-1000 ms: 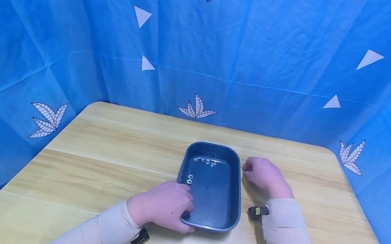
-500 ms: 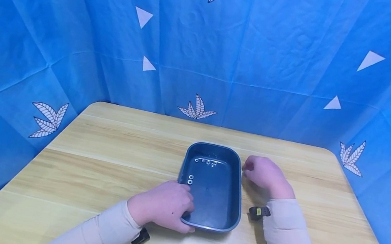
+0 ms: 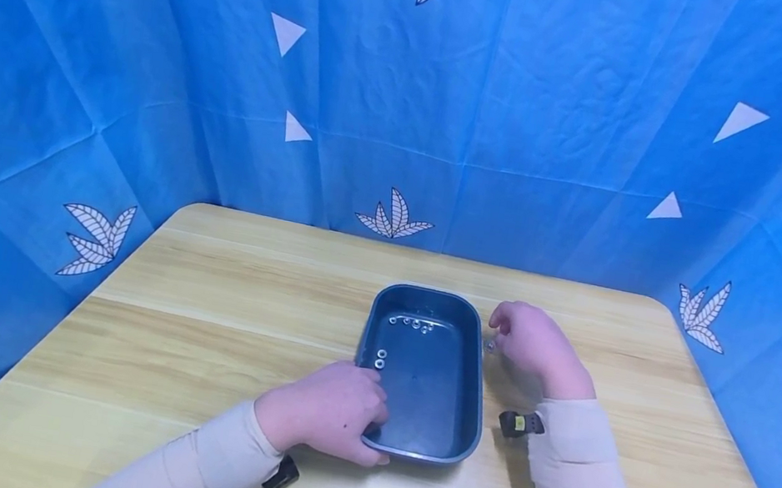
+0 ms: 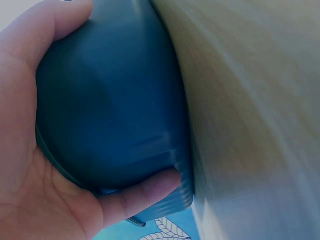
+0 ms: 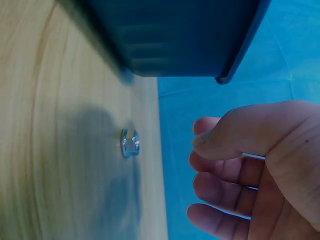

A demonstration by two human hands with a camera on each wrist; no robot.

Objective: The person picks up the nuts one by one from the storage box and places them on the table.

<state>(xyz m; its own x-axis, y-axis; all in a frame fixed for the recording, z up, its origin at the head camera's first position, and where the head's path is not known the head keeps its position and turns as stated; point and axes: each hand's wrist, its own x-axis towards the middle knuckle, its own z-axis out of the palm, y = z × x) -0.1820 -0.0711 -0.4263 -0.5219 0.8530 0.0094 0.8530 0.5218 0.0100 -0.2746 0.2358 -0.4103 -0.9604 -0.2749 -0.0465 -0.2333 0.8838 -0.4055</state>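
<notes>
A dark blue plastic bin [image 3: 422, 413] sits on the table, with several small metal nuts [image 3: 422, 326] near its far wall and two more nuts [image 3: 380, 359] by its left wall. My left hand [image 3: 328, 408] grips the bin's near left corner; in the left wrist view, thumb and fingers spread along the outer wall [image 4: 110, 100]. A single silver flange nut [image 5: 130, 143] lies on the table just right of the bin. Beside it, raised off the wood, is my right hand [image 3: 535, 346], fingers loosely bent and holding nothing.
The wooden table [image 3: 218, 286] reaches back to a blue curtain [image 3: 569, 119] with leaf and triangle prints, which also hangs at both sides. Each wrist wears a dark strap, and light sleeves cover both forearms.
My right hand has lifted slightly up and away from the table, and the flange nut beneath it now shows beside the bin. The left hand and bin have stayed put.
</notes>
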